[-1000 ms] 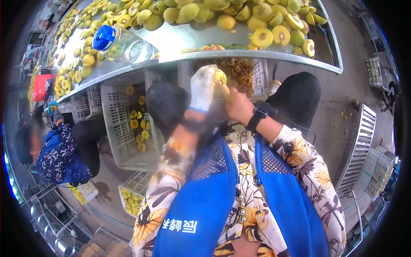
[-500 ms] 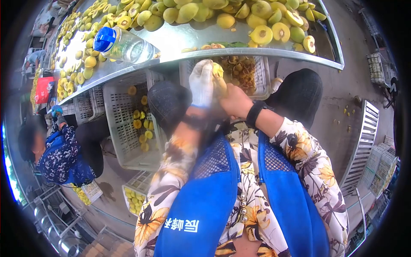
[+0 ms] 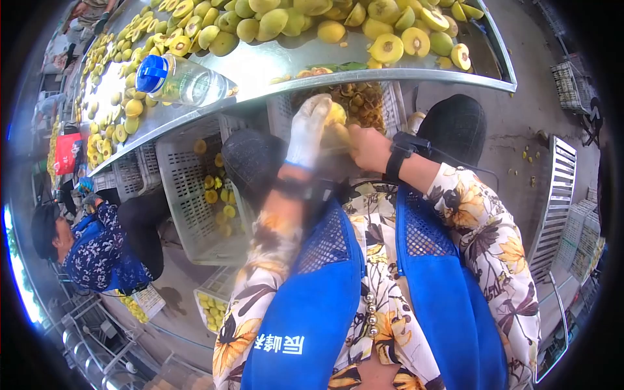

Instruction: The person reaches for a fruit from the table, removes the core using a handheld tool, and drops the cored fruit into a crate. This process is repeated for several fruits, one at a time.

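Note:
My left hand, in a white glove, has its fingers wrapped round a yellow fruit piece. Close on its right is my right hand, bare, with its fingers closed; what they hold is too blurred to make out. Both hands are above a white crate of fruit scraps and pits, just below the metal table's edge. Many whole and halved yellow-green fruits lie on the table above them.
A clear jug with a blue lid stands on the table. Left of my knee is a white crate with several fruit halves. A co-worker sits at the far left. A slatted metal rack is at the right.
My right hand has moved a little to the right, away from my left hand. The view has shifted slightly. My left hand still holds the fruit.

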The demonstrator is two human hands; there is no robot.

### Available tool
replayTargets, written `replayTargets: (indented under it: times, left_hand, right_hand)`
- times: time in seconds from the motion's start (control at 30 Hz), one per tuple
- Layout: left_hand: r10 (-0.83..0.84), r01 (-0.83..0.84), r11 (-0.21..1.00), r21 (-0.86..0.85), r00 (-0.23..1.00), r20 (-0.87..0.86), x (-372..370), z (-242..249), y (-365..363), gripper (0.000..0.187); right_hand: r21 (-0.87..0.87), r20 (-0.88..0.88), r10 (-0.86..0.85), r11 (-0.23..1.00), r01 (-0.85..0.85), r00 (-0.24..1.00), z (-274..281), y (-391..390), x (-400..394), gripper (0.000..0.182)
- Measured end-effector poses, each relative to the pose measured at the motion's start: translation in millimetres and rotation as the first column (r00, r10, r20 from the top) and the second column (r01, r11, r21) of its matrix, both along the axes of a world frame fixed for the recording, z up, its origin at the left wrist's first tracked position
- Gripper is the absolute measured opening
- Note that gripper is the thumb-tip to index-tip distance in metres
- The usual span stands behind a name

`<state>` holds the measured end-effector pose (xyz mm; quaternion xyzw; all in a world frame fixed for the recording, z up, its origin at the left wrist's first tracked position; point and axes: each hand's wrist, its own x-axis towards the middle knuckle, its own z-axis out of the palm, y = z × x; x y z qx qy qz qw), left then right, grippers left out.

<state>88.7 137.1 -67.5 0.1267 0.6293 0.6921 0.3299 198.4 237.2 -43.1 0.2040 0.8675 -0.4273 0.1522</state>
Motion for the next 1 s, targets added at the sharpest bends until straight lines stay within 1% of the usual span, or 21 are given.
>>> replayTargets:
  times: [0.03,0.13,0.17,0.23,0.27,0.33,0.43,0.53,0.63,0.7,0.73,0.83,0.93,1.0]
  left_hand:
    - [0.026,-0.025,0.999,0.023,0.997,-0.072,2,-1,0,0.028]
    - [0.041,-0.042,0.999,-0.033,0.999,-0.033,2,-4,1,0.033]
    - [0.057,-0.056,0.998,-0.011,0.998,0.021,2,-4,1,0.034]
    - [0.086,-0.091,0.995,0.032,0.988,0.129,0,-2,0,0.036]
    - [0.070,-0.080,0.996,0.042,0.974,0.216,-1,-2,0,0.034]
    - [0.031,-0.062,0.996,0.066,0.922,0.387,-4,-2,-2,0.032]
    - [0.023,-0.023,1.000,-0.004,0.964,0.265,-8,-5,-4,0.039]
    - [0.167,-0.165,0.985,-0.042,0.985,0.051,6,4,2,0.039]
    - [0.252,-0.247,0.967,-0.065,0.963,0.093,6,0,2,0.040]
    - [0.229,-0.226,0.973,-0.044,0.919,0.322,4,6,-1,0.037]
    - [0.212,-0.219,0.975,-0.033,0.877,0.432,3,8,-3,0.036]
    - [0.176,-0.239,0.971,0.001,0.715,0.677,-10,0,-6,0.031]
    - [0.200,-0.257,0.966,0.002,0.758,0.621,-16,-1,-4,0.028]
    - [0.199,-0.244,0.970,-0.026,0.721,0.664,-18,-5,-2,0.027]
  right_hand:
    - [-0.006,0.010,-0.024,1.000,0.024,1.000,-1,-1,-2,0.028]
    - [0.079,-0.171,-0.002,0.997,0.015,0.985,3,-9,0,0.026]
    - [-0.055,-0.076,-0.070,0.996,0.066,0.995,7,-10,-2,0.025]
    - [-0.297,0.139,-0.159,0.935,0.195,0.977,16,-10,-8,0.023]
    - [-0.409,0.187,-0.203,0.873,0.265,0.961,17,-11,-9,0.022]
    - [-0.594,0.303,-0.268,0.698,0.401,0.915,17,-16,-7,0.021]
    - [-0.684,0.373,-0.306,0.548,0.483,0.876,22,-22,-9,0.020]
    - [-0.749,0.392,-0.405,0.381,0.542,0.826,7,-38,-10,0.021]
    - [-0.664,0.377,-0.422,0.497,0.558,0.825,6,-45,-13,0.020]
    - [-0.622,0.360,-0.415,0.561,0.546,0.836,14,-48,-14,0.021]
    - [-0.598,0.353,-0.410,0.592,0.540,0.841,16,-49,-14,0.021]
    - [-0.649,0.304,-0.382,0.587,0.483,0.873,12,-50,-16,0.027]
    - [-0.591,0.253,-0.351,0.682,0.431,0.902,12,-48,-19,0.025]
    - [-0.530,0.157,-0.334,0.766,0.364,0.930,2,-48,-18,0.023]
